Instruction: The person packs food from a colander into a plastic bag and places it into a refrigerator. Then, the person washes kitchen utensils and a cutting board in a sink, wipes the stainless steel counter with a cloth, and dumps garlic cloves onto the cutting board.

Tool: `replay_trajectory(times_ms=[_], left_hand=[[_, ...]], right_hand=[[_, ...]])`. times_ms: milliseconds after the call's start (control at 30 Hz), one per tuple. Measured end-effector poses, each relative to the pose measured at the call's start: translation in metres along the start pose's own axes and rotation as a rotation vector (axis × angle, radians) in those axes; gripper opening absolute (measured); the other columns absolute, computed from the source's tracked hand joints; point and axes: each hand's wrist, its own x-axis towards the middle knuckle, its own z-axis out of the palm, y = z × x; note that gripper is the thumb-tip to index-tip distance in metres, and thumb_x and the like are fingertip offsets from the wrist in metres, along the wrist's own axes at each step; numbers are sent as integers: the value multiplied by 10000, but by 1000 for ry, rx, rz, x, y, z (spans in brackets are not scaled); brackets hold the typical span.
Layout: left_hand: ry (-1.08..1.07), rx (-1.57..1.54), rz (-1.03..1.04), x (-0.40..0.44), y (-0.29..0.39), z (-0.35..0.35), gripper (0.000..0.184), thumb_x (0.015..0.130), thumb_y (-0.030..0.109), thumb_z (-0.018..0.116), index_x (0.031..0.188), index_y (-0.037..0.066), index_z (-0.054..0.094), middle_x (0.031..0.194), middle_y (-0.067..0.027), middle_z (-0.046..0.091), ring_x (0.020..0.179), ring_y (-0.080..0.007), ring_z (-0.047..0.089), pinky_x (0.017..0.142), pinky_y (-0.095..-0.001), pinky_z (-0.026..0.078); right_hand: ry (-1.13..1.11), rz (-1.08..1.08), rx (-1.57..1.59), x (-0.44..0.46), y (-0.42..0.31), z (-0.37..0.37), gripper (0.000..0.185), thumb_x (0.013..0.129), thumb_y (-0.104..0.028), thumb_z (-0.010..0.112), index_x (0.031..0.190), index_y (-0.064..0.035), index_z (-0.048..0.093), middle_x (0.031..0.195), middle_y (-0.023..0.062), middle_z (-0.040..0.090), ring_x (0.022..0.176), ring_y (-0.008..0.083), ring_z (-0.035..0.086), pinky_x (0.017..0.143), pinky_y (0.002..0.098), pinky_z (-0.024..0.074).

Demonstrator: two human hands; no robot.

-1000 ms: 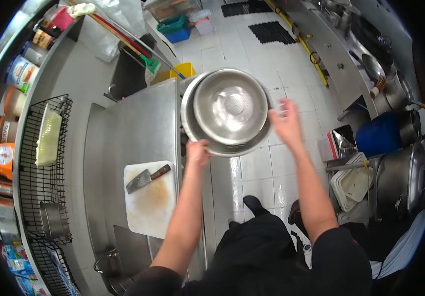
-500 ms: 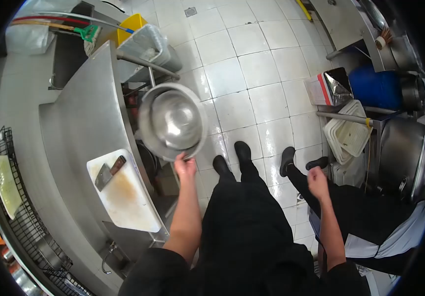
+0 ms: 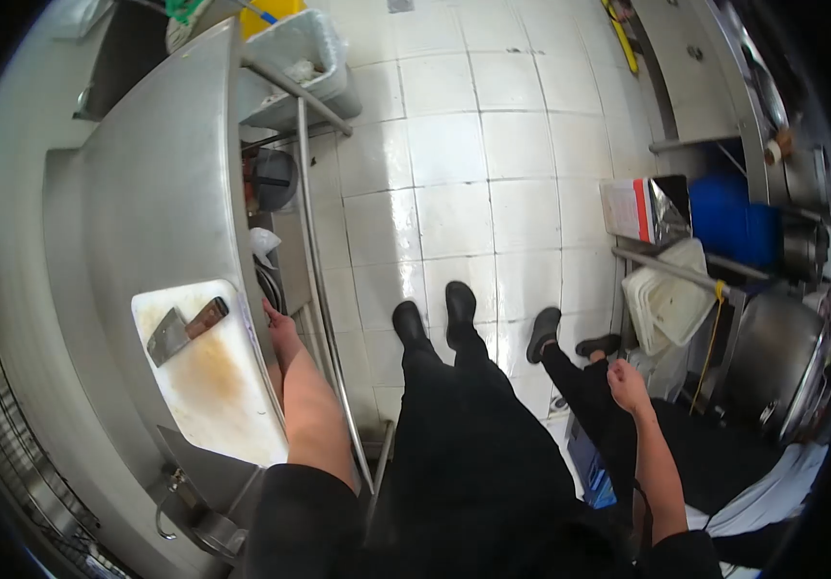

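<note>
My left hand (image 3: pixel 283 332) reaches under the edge of the steel counter (image 3: pixel 174 145), fingers closed and partly hidden. Dark round rims (image 3: pixel 269 288) show on the lower shelf just beyond it, but what the fingers grip is unclear. My right hand (image 3: pixel 628 384) hangs at the right with its fingers curled in, nothing visible in it. On the counter, a cleaver (image 3: pixel 184 331) with a wooden handle lies on a stained white cutting board (image 3: pixel 213 381).
A lined bin (image 3: pixel 338 72) stands beyond the counter. Metal rails (image 3: pixel 314 241) run along its open side. At right are a co-worker's legs (image 3: pixel 580 386), white plastic containers (image 3: pixel 668 299), a blue container (image 3: pixel 736 217) and a large metal pot (image 3: pixel 773 362).
My left hand has moved from over the floor to under the counter, and the metal bowls it held are no longer plainly in view. The view has shifted; my right hand is still low and closed.
</note>
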Motion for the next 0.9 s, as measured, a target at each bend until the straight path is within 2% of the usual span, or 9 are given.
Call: replay_trajectory(times_ms=[100,200,333,500,567,633,767,833,900], left_hand=[[-327,1372,485,47,0,-58,501,976,281,459,1387,-4,443,1406,-175,488,1327,-343,428,1127,-399,354],[-111,453,60,25,-12,-60,456,972,253,466,1356,7,459,1376,-167,506,1296,-335,454,1107,-405,373],[-61,105,-101,9,-36,-69,398,967,216,475,1314,21,480,1335,-156,530,1255,-324,489,1082,-413,397],[-273,156,-186,10,-65,-98,328,961,169,486,1261,39,506,1284,-143,560,1203,-311,533,1049,-423,428],[-731,199,-261,55,-107,-137,302,958,151,491,1240,46,516,1263,-138,573,1182,-305,550,1037,-427,440],[-368,672,-383,-154,-71,-25,109,944,104,532,1012,34,582,919,-89,599,932,-209,617,897,-403,514],[-852,1301,178,-276,-19,12,270,907,69,535,1169,30,589,1059,-150,641,972,-246,645,826,-388,520],[-1116,1399,1154,-302,31,51,387,889,101,557,1265,10,542,1219,-199,593,1141,-319,583,955,-423,457],[-974,1489,1231,-295,66,81,437,874,120,577,1289,-3,517,1276,-198,560,1208,-336,527,1008,-433,411]], right_hand=[[22,-62,-15,4,-17,-12,163,907,-147,562,964,1,594,818,177,652,758,320,653,704,370,509],[7,-68,-10,-4,-49,-21,153,919,-151,559,969,-11,597,818,161,650,731,280,640,685,362,498],[-20,-108,-69,-20,-73,-18,142,929,-131,538,954,-4,597,771,122,631,715,196,628,663,323,501],[-77,-213,-168,-9,-60,-12,158,916,-142,573,973,-1,615,761,124,647,686,207,644,654,327,511],[-30,-293,-222,2,-81,-13,173,908,-138,575,982,12,619,748,154,653,674,260,646,656,342,512],[0,-392,-231,22,-101,-3,168,900,-131,577,977,12,622,759,165,656,683,277,648,655,348,511],[17,-652,-233,36,-221,18,158,878,-92,569,972,15,637,808,199,657,747,330,654,678,385,514],[-11,-819,-164,39,-282,37,158,875,-69,560,979,19,639,855,219,655,778,358,650,712,400,521],[-38,-992,-68,44,-345,67,145,870,-53,563,973,22,631,906,214,656,808,354,643,716,394,520]])
